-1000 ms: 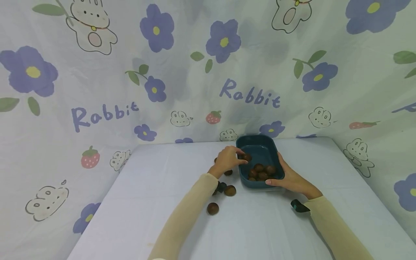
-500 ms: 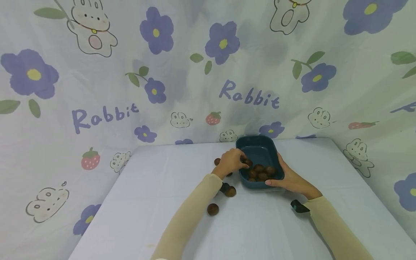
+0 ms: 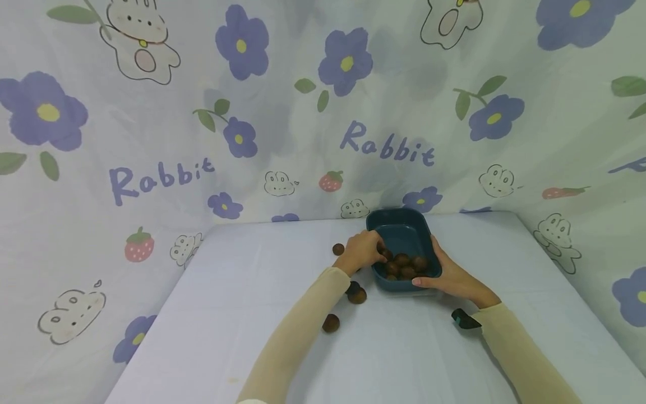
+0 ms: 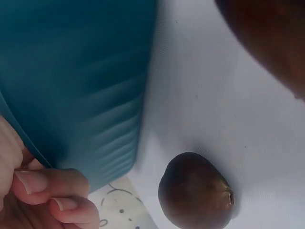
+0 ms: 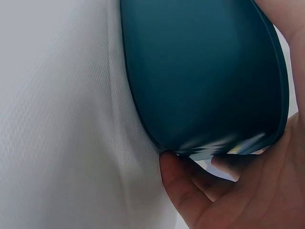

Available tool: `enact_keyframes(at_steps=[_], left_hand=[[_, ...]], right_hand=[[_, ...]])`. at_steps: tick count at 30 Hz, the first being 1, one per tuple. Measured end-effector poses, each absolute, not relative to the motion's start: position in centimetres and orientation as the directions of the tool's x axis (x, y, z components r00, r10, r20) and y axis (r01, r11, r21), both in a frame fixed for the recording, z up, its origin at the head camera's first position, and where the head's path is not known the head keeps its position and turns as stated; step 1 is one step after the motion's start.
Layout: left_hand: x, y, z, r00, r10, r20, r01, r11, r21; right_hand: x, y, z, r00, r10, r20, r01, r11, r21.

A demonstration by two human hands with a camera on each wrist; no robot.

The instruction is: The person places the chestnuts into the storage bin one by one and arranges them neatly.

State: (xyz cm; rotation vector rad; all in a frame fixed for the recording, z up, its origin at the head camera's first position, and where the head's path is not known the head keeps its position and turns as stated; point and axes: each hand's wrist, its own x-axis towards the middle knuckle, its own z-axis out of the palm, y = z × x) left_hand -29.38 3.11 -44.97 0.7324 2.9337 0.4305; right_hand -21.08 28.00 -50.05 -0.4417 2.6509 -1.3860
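In the head view a dark teal rectangular dish (image 3: 401, 234) stands near the back of the table, several brown chestnuts (image 3: 406, 272) gathered in its near end. My left hand (image 3: 359, 251) reaches over its left rim, and its curled fingers pinch a chestnut (image 3: 386, 255) beside that pile. The left wrist view shows curled fingers (image 4: 52, 193) at the rim, the held chestnut hidden there. My right hand (image 3: 453, 279) grips the dish's right near corner, thumb on the near rim. From the right wrist, its fingers (image 5: 183, 186) curl under the dish's edge.
Left of the dish several chestnuts lie on the white table (image 3: 262, 292): one chestnut (image 3: 338, 249) behind my left wrist, one (image 3: 357, 295) by the dark wrist camera, one (image 3: 331, 323) nearest me. A printed cloth (image 3: 298, 112) hangs close behind the table.
My left hand has moved slightly right and down inside the dish, bringing its chestnut down next to the pile. A loose chestnut behind the wrist shows more fully. The right hand keeps its place.
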Motion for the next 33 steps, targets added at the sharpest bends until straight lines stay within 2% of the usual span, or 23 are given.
enact_keyframes(at_steps=[9,13,20,23,26,33], left_hand=[[-29.4,3.4,-44.8,-0.88,0.473,-0.035,0.445,0.85,0.283],[-29.2,3.3,-44.9,-0.878,0.477,-0.035,0.449,0.847,0.283],[-28.7,2.2,-44.7,-0.857,0.51,0.065,0.508,0.82,0.263],[-28.6,1.0,-44.1,-0.853,0.503,0.135,0.518,0.792,0.322],[-28.5,-0.7,-43.2,-0.867,0.458,0.197,0.495,0.743,0.449],[-28.1,-5.5,-41.9,-0.909,0.337,0.246,0.411,0.624,0.664]], right_hand=[[-21.1,28.0,-50.0,-0.945,-0.32,0.068,-0.235,0.521,-0.821],[-21.0,28.1,-50.1,-0.951,-0.306,0.034,-0.201,0.534,-0.821],[-21.0,28.0,-50.1,-0.945,-0.321,0.056,-0.222,0.51,-0.831],[-20.9,28.1,-50.1,-0.949,-0.315,0.035,-0.208,0.539,-0.816],[-20.9,28.2,-50.0,-0.953,-0.302,0.007,-0.186,0.566,-0.803],[-20.9,28.3,-49.7,-0.954,-0.3,-0.008,-0.176,0.582,-0.794]])
